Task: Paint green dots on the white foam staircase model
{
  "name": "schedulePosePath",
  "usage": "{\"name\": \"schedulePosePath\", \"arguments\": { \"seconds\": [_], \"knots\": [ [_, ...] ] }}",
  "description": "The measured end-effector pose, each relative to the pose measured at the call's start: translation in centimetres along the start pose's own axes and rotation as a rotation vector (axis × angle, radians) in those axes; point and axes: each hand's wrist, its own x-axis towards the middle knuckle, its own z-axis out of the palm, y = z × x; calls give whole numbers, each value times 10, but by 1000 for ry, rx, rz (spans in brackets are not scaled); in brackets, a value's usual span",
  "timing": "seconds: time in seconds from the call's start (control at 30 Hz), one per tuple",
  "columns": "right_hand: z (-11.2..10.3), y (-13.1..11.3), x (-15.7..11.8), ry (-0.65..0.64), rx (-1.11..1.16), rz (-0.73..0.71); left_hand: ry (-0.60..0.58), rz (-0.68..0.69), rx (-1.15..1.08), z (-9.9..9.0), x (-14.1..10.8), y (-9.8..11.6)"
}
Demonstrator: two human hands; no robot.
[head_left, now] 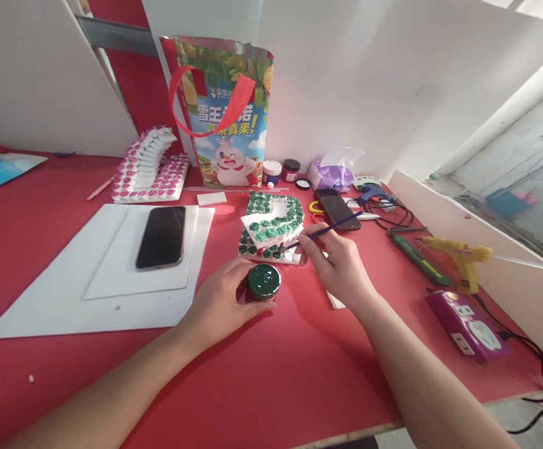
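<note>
My left hand is wrapped round an open jar of dark green paint standing on the red table. Pinched in my right hand is a thin paintbrush, its tip low at the front of a white model. Rows of round knobs cover this model, most of them painted green. A few knobs at its front right corner are white. The brush tip meets the lower front row, though exact contact is too small to make out. Part of a white strip shows under my right hand.
A similar pink-and-white model and a printed bag stand at the back. White boards bear a phone on the left. Rightward lie another phone, a green cutter, a yellow glue gun, a purple box and cables.
</note>
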Motion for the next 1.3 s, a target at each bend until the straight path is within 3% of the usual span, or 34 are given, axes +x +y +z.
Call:
{"name": "schedulePosePath", "arguments": {
  "seconds": [0.67, 0.9, 1.1, 1.3],
  "knots": [
    [-1, -2, -1, 52, 39, -25, -24, -11, 7, 0, -1, -1],
    [0, -1, -1, -14, 43, 16, -21, -14, 2, 0, 0, -2],
    [-2, -2, -1, 50, 19, -37, -26, -19, 6, 0, -1, -2],
    [-1, -2, -1, -12, 6, -1, -19, -7, 20, 1, -1, -2]
  ]
}}
